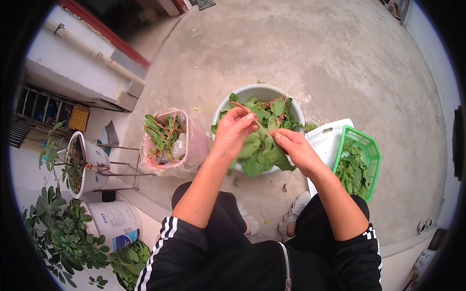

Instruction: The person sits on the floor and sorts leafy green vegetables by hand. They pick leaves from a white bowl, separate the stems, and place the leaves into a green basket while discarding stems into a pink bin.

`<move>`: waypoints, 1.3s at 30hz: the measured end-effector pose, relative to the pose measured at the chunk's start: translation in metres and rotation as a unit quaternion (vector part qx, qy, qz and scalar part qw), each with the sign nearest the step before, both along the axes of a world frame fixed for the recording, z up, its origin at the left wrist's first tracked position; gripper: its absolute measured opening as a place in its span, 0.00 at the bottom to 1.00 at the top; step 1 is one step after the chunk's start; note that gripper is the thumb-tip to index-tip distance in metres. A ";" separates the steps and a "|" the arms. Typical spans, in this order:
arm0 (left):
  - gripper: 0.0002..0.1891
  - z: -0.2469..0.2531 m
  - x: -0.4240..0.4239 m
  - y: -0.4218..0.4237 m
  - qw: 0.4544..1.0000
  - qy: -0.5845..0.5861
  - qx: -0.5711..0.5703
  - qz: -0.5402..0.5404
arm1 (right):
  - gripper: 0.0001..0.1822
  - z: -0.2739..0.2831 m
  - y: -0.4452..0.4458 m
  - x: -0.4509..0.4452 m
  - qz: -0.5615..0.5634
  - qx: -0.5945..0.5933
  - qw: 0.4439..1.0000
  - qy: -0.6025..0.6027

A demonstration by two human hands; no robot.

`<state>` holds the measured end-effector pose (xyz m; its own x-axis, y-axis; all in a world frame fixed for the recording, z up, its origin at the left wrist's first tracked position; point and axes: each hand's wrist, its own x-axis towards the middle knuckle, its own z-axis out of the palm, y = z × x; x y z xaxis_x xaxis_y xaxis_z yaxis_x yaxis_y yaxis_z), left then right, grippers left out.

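My left hand pinches the reddish stem of a leafy green stalk between thumb and fingers. Lower on the same stalk, my right hand holds it near the base of its broad leaves, which hang down between the hands. Both hands are over a round pale basin piled with leafy greens with reddish stems. To the right, a green plastic basket holds loose green leaves. A lined pink bin at the left contains stems, leaves and plastic scraps.
A white board with a handle slot lies between basin and basket. Left stand a potted plant by a metal stand, a white bucket and more greens. Pieces of leaf lie on the concrete floor near my shoes.
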<state>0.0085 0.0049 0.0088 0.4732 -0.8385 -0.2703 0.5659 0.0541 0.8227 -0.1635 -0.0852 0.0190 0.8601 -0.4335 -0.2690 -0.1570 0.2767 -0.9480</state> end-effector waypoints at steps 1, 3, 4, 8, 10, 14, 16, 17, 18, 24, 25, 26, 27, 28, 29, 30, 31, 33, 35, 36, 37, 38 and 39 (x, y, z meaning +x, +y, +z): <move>0.09 -0.002 -0.004 -0.001 1.000 -0.013 0.001 -0.004 | 0.18 0.002 0.001 0.001 -0.008 0.049 0.999 0.005; 0.08 -0.004 -0.014 -0.003 0.999 -0.040 0.002 -0.012 | 0.18 0.004 0.001 0.002 -0.025 0.145 0.989 0.014; 0.07 -0.004 -0.019 -0.004 0.996 -0.082 0.017 -0.024 | 0.19 0.003 0.001 0.002 -0.020 0.124 0.992 0.025; 0.08 -0.002 -0.041 -0.007 0.992 -0.106 0.008 -0.070 | 0.15 -0.013 0.000 -0.002 0.003 0.068 0.997 0.045; 0.08 -0.010 -0.045 -0.005 0.994 -0.075 0.027 -0.071 | 0.13 -0.016 0.003 -0.001 -0.002 0.076 0.996 0.044; 0.08 -0.010 -0.050 -0.005 1.000 -0.009 0.008 0.005 | 0.11 -0.010 0.006 -0.003 0.023 0.103 0.993 0.054; 0.07 -0.001 -0.038 -0.012 0.989 -0.027 0.025 0.144 | 0.11 -0.006 0.007 -0.005 0.036 0.114 0.991 0.060; 0.06 -0.012 -0.001 -0.011 0.976 -0.022 -0.004 0.218 | 0.11 -0.008 0.010 -0.009 0.036 0.130 0.988 0.078; 0.04 -0.011 0.037 -0.006 0.958 -0.010 -0.033 0.286 | 0.10 -0.010 0.017 -0.017 0.035 0.145 0.984 0.094; 0.10 -0.019 0.089 0.007 0.932 -0.245 0.060 0.261 | 0.10 -0.006 0.010 -0.026 -0.057 0.150 0.985 0.068; 0.10 -0.029 0.073 -0.003 0.953 -0.202 0.103 0.200 | 0.10 -0.001 0.005 -0.024 -0.084 0.151 0.983 0.059; 0.11 -0.043 0.053 -0.012 0.967 -0.158 0.145 0.137 | 0.11 0.000 0.001 -0.023 -0.099 0.156 0.982 0.043; 0.09 -0.073 0.044 -0.013 0.962 -0.189 0.185 0.072 | 0.11 0.001 -0.002 -0.020 -0.109 0.162 0.980 0.025; 0.07 -0.107 0.030 -0.018 0.938 -0.238 0.249 0.032 | 0.11 0.003 -0.004 -0.019 -0.114 0.155 0.981 0.030; 0.06 -0.117 0.005 -0.025 0.912 -0.299 0.277 -0.054 | 0.11 0.002 -0.009 -0.023 -0.127 0.146 0.980 0.037; 0.07 -0.130 -0.015 -0.025 0.866 -0.379 0.298 -0.133 | 0.11 0.002 -0.012 -0.025 -0.136 0.138 0.980 0.043; 0.08 -0.137 -0.032 -0.021 0.798 -0.517 0.269 -0.155 | 0.11 0.003 -0.013 -0.027 -0.143 0.131 0.980 0.047; 0.09 -0.152 -0.053 -0.012 0.722 -0.653 0.178 -0.141 | 0.11 0.001 -0.013 -0.028 -0.133 0.128 0.982 0.049; 0.08 -0.157 -0.053 -0.013 0.643 -0.720 0.160 -0.209 | 0.11 0.000 -0.011 -0.029 -0.119 0.122 0.984 0.043; 0.08 -0.151 -0.052 -0.014 0.598 -0.749 0.150 -0.242 | 0.11 0.000 -0.011 -0.030 -0.112 0.118 0.986 0.041; 0.07 -0.144 -0.050 -0.016 0.634 -0.727 0.153 -0.216 | 0.11 0.001 -0.011 -0.029 -0.118 0.107 0.986 0.046; 0.06 -0.138 -0.046 -0.019 0.668 -0.702 0.156 -0.189 | 0.11 0.003 -0.011 -0.028 -0.123 0.097 0.986 0.051; 0.06 -0.123 -0.042 -0.024 0.701 -0.677 0.156 -0.162 | 0.11 0.005 -0.012 -0.028 -0.130 0.086 0.986 0.056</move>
<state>-0.0333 -0.0189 -0.1142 0.2711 -0.9613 0.0481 -0.8042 -0.1988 0.5601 -0.1919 -0.0971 0.0243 0.6866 -0.5758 -0.4439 -0.1600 0.4759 -0.8648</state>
